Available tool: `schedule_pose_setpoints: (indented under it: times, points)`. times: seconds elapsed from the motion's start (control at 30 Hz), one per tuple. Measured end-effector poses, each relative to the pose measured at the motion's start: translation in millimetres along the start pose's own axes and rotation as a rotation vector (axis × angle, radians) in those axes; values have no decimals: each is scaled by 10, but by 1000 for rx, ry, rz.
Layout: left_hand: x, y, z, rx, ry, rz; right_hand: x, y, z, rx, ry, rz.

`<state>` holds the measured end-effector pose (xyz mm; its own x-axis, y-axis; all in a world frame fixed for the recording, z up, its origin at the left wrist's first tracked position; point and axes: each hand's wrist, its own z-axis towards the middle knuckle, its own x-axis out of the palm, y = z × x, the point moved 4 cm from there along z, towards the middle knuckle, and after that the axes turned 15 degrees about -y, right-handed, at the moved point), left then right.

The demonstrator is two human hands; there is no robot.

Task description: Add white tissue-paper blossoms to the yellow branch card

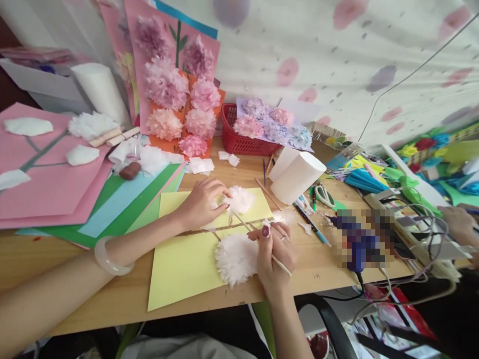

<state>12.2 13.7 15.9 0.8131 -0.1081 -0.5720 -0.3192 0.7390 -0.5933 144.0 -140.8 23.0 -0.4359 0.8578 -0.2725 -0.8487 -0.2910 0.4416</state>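
Observation:
A yellow sheet of card (175, 279) lies before me, with a brown branch line across it. Two fluffy white paper flowers sit on the card: an upper flower (241, 198) and a larger lower flower (235, 259). My left hand (204, 202) reaches in from the left, its thumb and fingertips closed at the upper flower's left edge. My right hand (275, 254) grips a thin wooden stick (280, 266) like a pen, its tip pointing toward the upper flower. A small white paper scrap (267, 223) shows at the right fingertips. The right hand partly covers the lower flower's right side.
A white paper roll (297, 178), scissors (325, 196) and pens (312, 224) lie to the right, near a blurred-out blue tool (359, 244) with a cord. Pink card (45, 174) is left. Behind stands a red basket (247, 144). Another person's hand (458, 224) shows far right.

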Motion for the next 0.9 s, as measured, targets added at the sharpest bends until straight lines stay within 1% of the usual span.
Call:
schedule_pose_setpoints:
  times: [0.07,0.13,0.23,0.3,0.43,0.53,0.67,0.77,0.9]
  points:
    - [-40,26,-28,28,5,44,9,9,-5,1,3,0]
    - [-42,64,-57,28,56,97,17,27,0,-9,4,-1]
    - [14,106,-97,20,160,151,39,36,6,-28,31,-38]
    - [55,120,-117,17,196,180,57,30,2,-32,62,-62]
    - [91,147,-136,-22,201,254,100,52,-6,-71,138,-96]
    - [101,158,-139,-32,234,284,137,88,-10,-106,211,-127]
    - [97,173,-134,-38,248,316,154,107,-23,-105,305,-131]
    - [97,180,-137,-51,239,319,112,113,-20,-99,288,-116]
    - [97,172,-138,-69,247,311,13,141,-23,-78,178,-54]
